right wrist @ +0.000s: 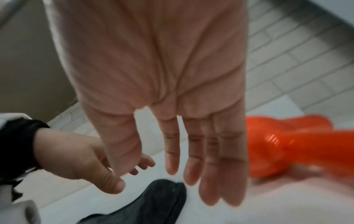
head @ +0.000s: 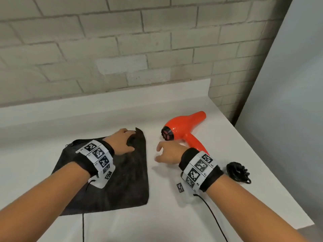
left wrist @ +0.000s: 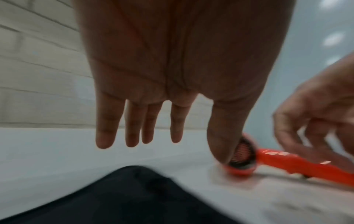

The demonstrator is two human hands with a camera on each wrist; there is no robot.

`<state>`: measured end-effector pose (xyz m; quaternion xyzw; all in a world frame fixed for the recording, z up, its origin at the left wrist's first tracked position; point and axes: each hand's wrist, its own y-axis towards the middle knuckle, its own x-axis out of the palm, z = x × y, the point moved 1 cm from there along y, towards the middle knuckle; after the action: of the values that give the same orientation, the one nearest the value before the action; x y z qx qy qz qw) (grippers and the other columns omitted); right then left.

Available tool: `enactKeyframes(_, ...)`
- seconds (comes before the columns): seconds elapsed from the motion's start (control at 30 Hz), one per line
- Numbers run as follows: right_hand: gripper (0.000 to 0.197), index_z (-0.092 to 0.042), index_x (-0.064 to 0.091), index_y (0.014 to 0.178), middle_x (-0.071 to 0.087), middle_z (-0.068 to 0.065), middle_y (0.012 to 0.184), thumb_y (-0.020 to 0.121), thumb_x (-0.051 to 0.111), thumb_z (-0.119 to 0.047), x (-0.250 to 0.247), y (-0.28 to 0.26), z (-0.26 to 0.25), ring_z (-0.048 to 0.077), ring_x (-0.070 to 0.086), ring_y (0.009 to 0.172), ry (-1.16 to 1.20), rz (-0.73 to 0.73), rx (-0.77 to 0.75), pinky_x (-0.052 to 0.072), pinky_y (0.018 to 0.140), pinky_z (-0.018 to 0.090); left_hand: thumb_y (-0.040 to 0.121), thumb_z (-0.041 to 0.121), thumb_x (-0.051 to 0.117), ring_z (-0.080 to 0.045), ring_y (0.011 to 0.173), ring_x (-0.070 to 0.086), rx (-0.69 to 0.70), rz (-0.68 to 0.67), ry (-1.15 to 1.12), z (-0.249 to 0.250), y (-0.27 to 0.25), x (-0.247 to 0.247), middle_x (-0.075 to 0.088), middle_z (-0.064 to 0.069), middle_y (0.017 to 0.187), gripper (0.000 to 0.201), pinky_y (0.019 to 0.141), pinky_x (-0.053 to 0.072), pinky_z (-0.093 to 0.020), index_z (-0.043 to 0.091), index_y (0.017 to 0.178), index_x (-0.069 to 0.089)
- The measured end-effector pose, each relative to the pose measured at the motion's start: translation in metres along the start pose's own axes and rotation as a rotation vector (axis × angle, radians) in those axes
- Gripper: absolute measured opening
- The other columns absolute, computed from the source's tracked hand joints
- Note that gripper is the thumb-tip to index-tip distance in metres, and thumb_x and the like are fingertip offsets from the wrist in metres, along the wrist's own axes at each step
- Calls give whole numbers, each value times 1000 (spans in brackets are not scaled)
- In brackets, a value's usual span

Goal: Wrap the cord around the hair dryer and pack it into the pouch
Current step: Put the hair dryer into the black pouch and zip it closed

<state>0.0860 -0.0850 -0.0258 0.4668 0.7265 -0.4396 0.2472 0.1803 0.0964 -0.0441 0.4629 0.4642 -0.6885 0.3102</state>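
An orange hair dryer [head: 183, 130] lies on its side on the white table, nozzle pointing back right. Its black cord [head: 237, 172] sits bundled in a coil near the handle's end, which my right wrist hides. A flat black pouch [head: 118, 180] lies to the left. My left hand [head: 125, 142] is over the pouch's far right corner with straight fingers [left wrist: 143, 128] and holds nothing. Between pouch and dryer, my right hand [head: 166, 152] is empty, its fingers [right wrist: 191, 159] loosely extended. The dryer [right wrist: 277, 144] lies just right of that hand.
The white table [head: 174, 215] meets a brick wall [head: 122, 49] at the back, and its right edge [head: 279, 172] runs close past the cord coil. Thin black cables [head: 213, 215] trail from my wristbands toward the front edge.
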Motion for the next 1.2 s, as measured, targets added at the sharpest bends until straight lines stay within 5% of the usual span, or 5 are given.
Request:
enactKeyframes(0.57, 110, -24, -1, 145, 19, 20, 143, 70, 76, -3, 57, 78, -52, 41, 48, 119, -28, -52, 213, 46, 99, 45, 75, 23, 72, -30, 133, 35, -28, -75, -24, -83, 34, 13, 30, -12, 148, 84, 111, 30, -40, 15, 143, 22)
enactKeyframes(0.73, 112, -27, -8, 146, 19, 22, 142, 73, 73, -3, 56, 66, -37, 41, 49, 117, -137, -91, 239, 46, 97, 43, 85, 18, 58, -30, 108, 55, 40, 49, -35, -64, 32, 5, 60, -12, 119, 27, 93, 44, -37, 16, 112, 58)
enactKeyframes(0.9, 83, -39, 4, 145, -2, 12, 155, 86, 58, -14, 25, 45, -30, 41, 26, 134, -88, 271, 52, 35, 106, 46, 91, 14, 49, -25, 110, 56, 337, 181, -161, -30, 8, -14, 64, -8, 119, 28, 96, 42, -33, 18, 116, 62)
enactKeyframes(1.03, 30, -18, 57, 114, 58, 7, 123, 84, 60, -15, -5, 27, -27, 29, 51, 115, -33, 546, -168, 41, 99, 45, 89, 8, 49, -23, 106, 58, 555, 402, -234, -6, -13, -27, 64, -8, 115, 31, 95, 40, -28, 16, 117, 61)
enactKeyframes(1.2, 5, -5, 62, 77, 70, 9, 89, 78, 67, -5, -14, 0, -19, 29, 62, 86, 19, 718, -371, 48, 83, 43, 87, 16, 51, -22, 106, 58, 571, 232, -236, -2, -19, -41, 65, -6, 114, 23, 98, 40, -29, 15, 107, 65)
